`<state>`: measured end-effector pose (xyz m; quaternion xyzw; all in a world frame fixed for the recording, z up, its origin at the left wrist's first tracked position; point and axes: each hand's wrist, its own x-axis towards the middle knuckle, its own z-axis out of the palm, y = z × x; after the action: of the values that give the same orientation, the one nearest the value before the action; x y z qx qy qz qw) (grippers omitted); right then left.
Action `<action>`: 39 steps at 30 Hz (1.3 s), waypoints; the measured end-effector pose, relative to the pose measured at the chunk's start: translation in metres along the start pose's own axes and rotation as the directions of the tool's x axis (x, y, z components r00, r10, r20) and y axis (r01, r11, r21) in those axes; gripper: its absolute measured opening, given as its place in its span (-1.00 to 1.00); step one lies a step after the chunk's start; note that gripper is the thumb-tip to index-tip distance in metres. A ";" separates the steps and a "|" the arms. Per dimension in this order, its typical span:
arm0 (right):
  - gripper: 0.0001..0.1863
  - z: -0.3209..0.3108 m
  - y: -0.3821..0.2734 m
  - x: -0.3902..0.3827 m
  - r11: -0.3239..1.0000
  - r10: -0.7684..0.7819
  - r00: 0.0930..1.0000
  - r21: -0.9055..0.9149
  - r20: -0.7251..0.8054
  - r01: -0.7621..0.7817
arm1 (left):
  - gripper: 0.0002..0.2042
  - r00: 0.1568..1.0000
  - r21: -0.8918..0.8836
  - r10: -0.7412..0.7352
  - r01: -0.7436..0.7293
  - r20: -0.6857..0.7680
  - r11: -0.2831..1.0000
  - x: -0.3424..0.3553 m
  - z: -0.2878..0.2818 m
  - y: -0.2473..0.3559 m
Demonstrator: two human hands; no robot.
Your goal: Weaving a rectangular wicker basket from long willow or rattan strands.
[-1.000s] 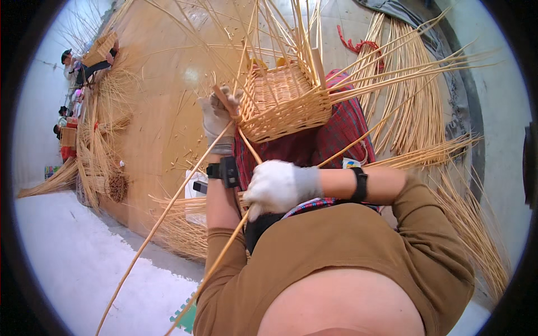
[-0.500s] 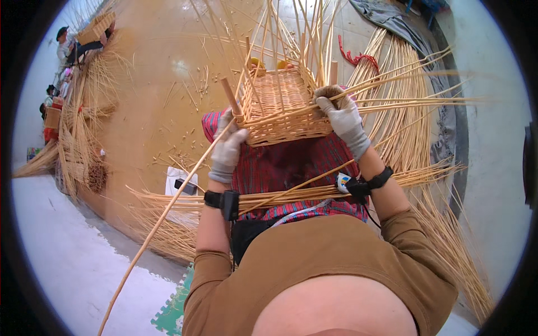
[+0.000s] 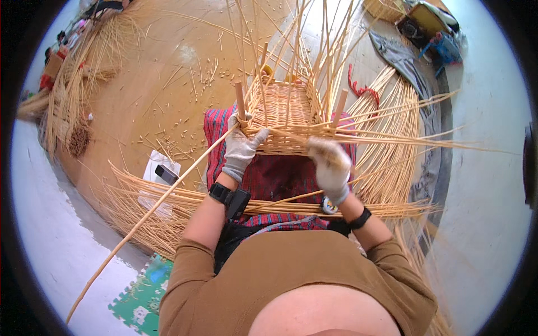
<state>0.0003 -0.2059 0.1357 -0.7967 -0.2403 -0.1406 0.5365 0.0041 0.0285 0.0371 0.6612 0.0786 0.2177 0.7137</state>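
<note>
A rectangular wicker basket rests on the red striped cloth over my lap, with long upright stakes rising from its walls. Thick wooden pegs stand at its near corners, one at left and one at right. My left hand, in a pale glove, is closed round the near left corner, thumb along the near wall. From that corner a long thick cane slants down to the lower left. My gloved right hand is at the near wall's right part; motion smears its fingers, hiding whether they hold a strand.
Several loose canes lie across in front of my body. At right, a large cane bundle with a red tie lies on grey cloth. Far left are more canes; lower left, a green foam mat. Offcuts dot the floor.
My right hand has left the near right corner, moving left and toward me along the near wall. The left hand stays at its corner, and the view has shifted.
</note>
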 end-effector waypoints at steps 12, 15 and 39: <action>-0.09 0.133 0.029 0.208 0.812 -0.259 0.963 -0.523 0.075 0.260 | -0.61 0.985 0.018 -0.164 0.165 -0.044 0.986 0.007 0.003 0.012; -0.15 0.117 0.009 0.191 0.980 0.109 0.994 0.165 0.009 -0.109 | -0.63 0.962 -0.112 -0.271 0.274 0.040 0.955 0.003 -0.003 0.017; -0.76 -0.021 0.034 0.058 0.925 0.319 0.940 0.255 -0.121 -0.281 | -0.82 0.839 0.320 -0.474 0.386 0.268 0.865 0.008 0.070 0.064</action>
<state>0.0683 -0.2217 0.1452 -0.7416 -0.0863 -0.0908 0.6591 0.0255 -0.0297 0.1092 0.7389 0.1297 -0.0779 0.6566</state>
